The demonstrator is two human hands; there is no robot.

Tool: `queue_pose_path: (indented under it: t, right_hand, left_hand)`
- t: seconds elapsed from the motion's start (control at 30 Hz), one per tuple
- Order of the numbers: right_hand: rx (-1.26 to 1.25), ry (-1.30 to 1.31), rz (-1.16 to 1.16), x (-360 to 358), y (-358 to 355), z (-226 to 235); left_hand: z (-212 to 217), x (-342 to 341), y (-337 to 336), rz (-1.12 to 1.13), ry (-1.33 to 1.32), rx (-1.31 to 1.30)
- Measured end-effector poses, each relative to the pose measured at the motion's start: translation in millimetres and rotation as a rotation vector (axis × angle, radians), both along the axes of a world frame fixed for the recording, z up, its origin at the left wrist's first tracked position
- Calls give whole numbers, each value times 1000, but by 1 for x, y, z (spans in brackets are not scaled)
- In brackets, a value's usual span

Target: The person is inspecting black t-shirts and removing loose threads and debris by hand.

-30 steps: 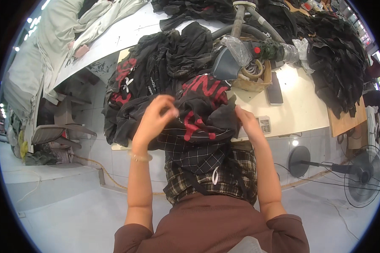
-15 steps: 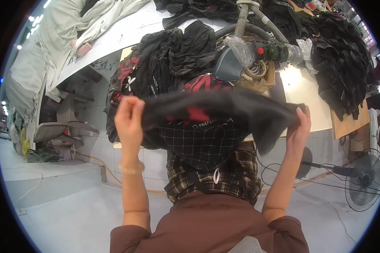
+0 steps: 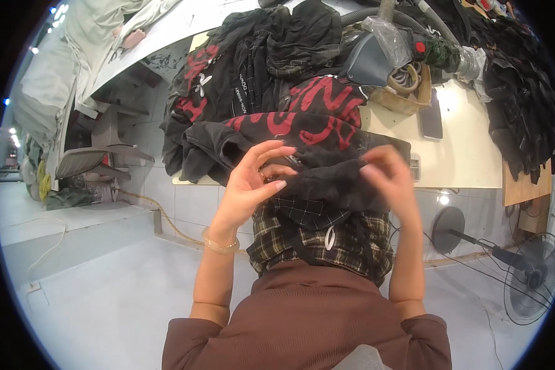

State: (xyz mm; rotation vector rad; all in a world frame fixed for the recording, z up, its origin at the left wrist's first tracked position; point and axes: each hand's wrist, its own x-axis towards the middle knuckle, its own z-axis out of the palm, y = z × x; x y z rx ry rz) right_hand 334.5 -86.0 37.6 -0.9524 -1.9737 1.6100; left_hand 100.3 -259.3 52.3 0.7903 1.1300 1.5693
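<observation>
A black garment (image 3: 327,182) with red printing lies bunched across the near edge of the table and over my lap. Its red print (image 3: 277,125) faces up on the far side. Above the garment's left part, my left hand (image 3: 250,176) has its fingers curved and apart, with no cloth between them. My right hand (image 3: 391,182) is at the garment's right part, its fingertips close to the dark cloth. Motion smears those fingers, so I cannot see whether they grip it. Below hangs black cloth with a white grid (image 3: 311,213).
Beyond lies a heap of black clothes (image 3: 253,55). A grey machine head (image 3: 373,58) with hoses stands behind a box of tape rolls (image 3: 410,92). A dark phone (image 3: 432,117) rests on the pale tabletop (image 3: 468,148). A fan (image 3: 533,277) stands at right, a chair (image 3: 86,166) at left.
The stretched-out cloth has come down onto the table edge and lap. My hands have moved closer together, and the left has let go. The view has shifted slightly.
</observation>
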Motion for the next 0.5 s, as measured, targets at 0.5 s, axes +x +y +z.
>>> queue_pose_path:
  t: [0.5]
  right_hand:
    - [296,128,180,-45,-26,14]
  left_hand:
    - [13,20,-8,-42,364,-408]
